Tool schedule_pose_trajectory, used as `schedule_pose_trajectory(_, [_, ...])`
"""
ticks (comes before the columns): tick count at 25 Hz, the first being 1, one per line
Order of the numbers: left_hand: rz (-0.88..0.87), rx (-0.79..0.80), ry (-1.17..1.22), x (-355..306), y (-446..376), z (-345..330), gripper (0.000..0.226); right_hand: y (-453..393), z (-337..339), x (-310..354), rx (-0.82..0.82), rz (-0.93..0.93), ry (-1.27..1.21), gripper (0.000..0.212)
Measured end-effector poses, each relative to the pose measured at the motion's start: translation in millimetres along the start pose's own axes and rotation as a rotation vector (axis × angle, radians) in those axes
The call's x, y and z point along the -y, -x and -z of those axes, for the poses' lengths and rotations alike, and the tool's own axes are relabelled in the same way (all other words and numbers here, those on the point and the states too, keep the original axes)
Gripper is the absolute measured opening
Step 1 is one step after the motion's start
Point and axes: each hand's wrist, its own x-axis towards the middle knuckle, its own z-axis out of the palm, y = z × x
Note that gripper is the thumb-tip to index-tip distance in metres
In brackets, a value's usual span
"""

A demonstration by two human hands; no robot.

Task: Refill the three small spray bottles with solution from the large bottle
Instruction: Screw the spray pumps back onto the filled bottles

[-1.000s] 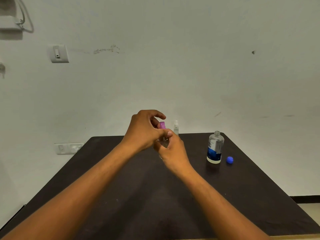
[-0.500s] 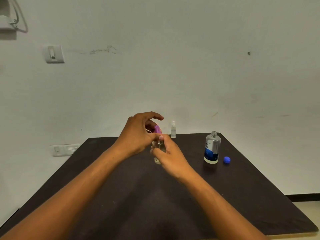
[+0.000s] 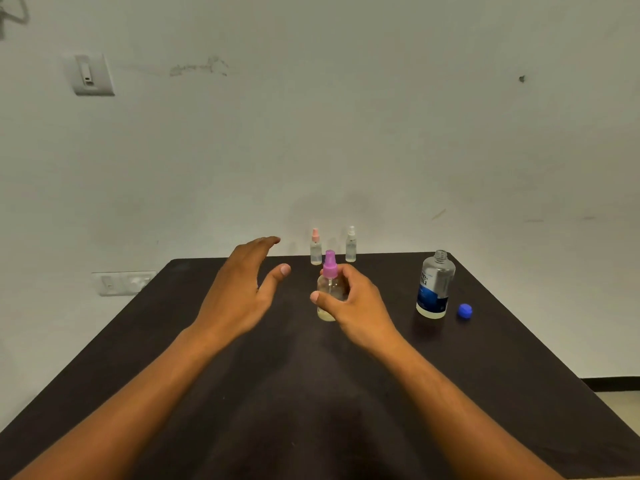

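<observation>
My right hand grips the purple-capped spray bottle: thumb across the front of the clear body, fingers curled round the far side. The bottle is upright, its base on or just above the dark table; I cannot tell which. Purple pump head seated on the neck. A pale liquid shows at the bottom of the body.

My left hand is released, fingers straight and spread, thumb out, holding nothing. It hangs left of the purple-capped spray bottle, apart from it.

Taking the purple-capped spray bottle as reference:
- Pink-capped spray bottle: behind it, slightly left, upright near the table's far edge.
- White-capped spray bottle: behind it, slightly right, upright, beside the pink-capped one but apart.
- Large bottle: well to its right, upright, neck uncapped, blue-and-white label, clear in the upper part.
- Blue cap: further right, lying on the table just beside the large bottle's base, not touching.
</observation>
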Motion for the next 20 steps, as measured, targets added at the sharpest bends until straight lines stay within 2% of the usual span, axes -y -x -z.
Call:
schedule_pose_trajectory(5, [-0.035,0.085,-0.179,43,-3,-30,0.074,-35,-21,-25,-0.025,-0.015,0.013,0.04])
schedule_pose_trajectory(13, [-0.036,0.156,-0.341,121,-35,-77,0.083,-115,-72,-69,-0.03,-0.038,0.051,0.044])
schedule_pose_trajectory(20, [-0.008,0.178,-0.377,190,-80,-107,0.084,-201,-121,-110,-0.036,-0.052,0.084,0.044])
